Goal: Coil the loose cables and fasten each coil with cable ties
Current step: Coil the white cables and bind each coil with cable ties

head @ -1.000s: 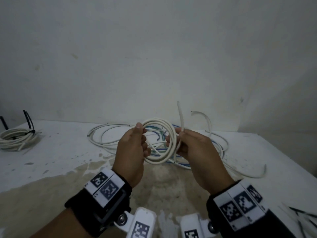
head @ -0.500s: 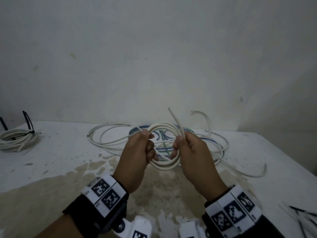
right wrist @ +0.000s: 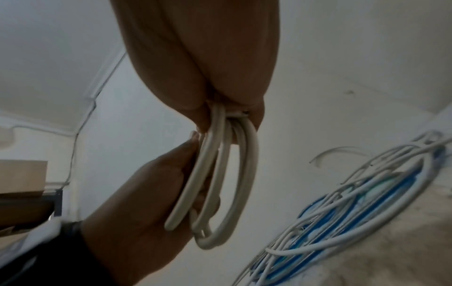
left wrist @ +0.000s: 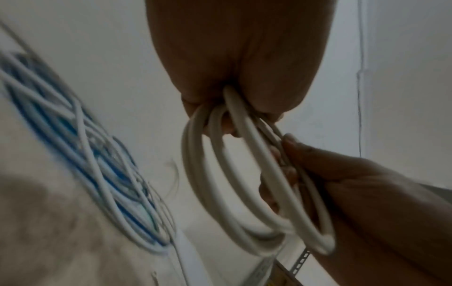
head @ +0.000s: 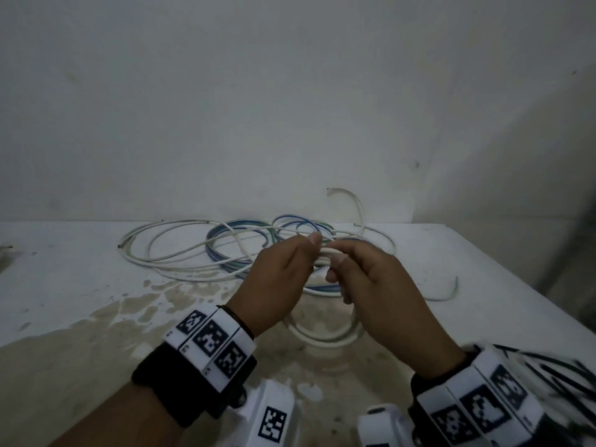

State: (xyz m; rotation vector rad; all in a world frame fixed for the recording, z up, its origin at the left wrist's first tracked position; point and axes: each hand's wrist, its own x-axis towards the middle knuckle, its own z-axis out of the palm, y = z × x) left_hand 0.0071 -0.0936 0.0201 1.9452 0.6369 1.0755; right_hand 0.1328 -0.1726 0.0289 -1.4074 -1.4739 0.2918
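A white cable coil (head: 324, 337) of several loops hangs between my two hands above the table (head: 64, 285). My left hand (head: 309, 253) pinches the top of the coil (left wrist: 244, 183) from the left. My right hand (head: 335, 269) grips the same top part from the right, its fingers curled round the loops (right wrist: 220, 183). The hands almost touch. The cable's free end lies tucked under my right fingers in the right wrist view. Loose white, blue and green cables (head: 225, 250) lie tangled on the table just behind the hands.
Black cable ties (head: 564, 372) lie blurred at the table's right front, beside my right wrist. A white wall (head: 290, 108) closes the back and right. A brownish stain (head: 145, 317) covers the near tabletop. A cardboard box (right wrist: 22, 174) sits off to the left.
Both hands came down and closer together, and the coil now hangs below them. The free end that stuck up has been folded in. The tied coil at far left left the view.
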